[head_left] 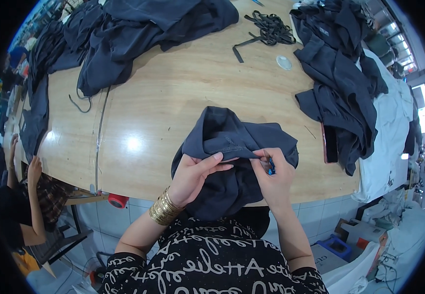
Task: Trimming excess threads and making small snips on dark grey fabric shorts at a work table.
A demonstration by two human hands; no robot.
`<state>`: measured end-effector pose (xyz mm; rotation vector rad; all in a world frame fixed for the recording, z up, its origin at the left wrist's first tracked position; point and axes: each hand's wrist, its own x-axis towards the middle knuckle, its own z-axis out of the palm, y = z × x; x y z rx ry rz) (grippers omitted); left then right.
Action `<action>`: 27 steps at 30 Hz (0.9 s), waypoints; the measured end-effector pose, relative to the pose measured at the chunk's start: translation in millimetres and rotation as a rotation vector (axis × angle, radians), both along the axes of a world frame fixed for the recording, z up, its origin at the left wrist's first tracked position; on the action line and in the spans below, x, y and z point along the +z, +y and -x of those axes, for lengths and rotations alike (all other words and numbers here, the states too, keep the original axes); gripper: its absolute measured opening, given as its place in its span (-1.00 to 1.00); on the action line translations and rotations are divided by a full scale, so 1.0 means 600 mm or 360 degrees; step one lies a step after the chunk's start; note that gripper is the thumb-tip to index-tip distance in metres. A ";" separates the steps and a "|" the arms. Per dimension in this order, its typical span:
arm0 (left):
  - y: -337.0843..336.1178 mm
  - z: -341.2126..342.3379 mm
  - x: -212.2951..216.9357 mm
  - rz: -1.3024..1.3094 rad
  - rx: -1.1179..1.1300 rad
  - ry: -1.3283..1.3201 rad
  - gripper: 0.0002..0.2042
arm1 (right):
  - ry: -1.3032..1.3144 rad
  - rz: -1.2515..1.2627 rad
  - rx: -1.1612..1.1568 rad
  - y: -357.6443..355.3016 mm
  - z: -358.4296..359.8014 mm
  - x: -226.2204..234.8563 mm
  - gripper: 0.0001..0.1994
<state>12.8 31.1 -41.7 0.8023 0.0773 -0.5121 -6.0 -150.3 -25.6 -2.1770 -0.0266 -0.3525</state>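
The dark garment (227, 193) is at the near edge of the table (173, 103), bunched, with part of it hanging over that edge. The left hand (191, 179) has thumb and fingers closed on a folded, stitched edge; the right hand (278, 177) pinches the same edge between thumb and fingertips. A small blue object (271, 165) sits within the right hand, mostly hidden; its kind cannot be determined. Dark garments (124, 44) lie along the table's far left, a dark cord bundle (271, 30) at its far right, more dark clothing (342, 93) along its right side.
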 end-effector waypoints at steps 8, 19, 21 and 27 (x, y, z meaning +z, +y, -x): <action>-0.008 0.005 -0.005 0.0003 0.0034 0.0000 -0.69 | -0.0368 0.0092 0.0057 -0.006 0.007 -0.003 -0.77; -0.019 0.013 0.008 -0.0180 0.0023 -0.0048 -0.70 | 0.0067 -0.0507 -0.0016 -0.004 0.010 0.013 -0.89; -0.028 0.017 0.004 -0.0235 0.0155 -0.0122 -0.71 | 0.0157 -0.0623 -0.0002 0.004 0.009 0.018 -0.90; -0.039 0.026 0.004 -0.0277 0.0178 -0.0181 -0.72 | 0.0314 -0.0651 -0.0020 0.007 0.009 0.020 -0.89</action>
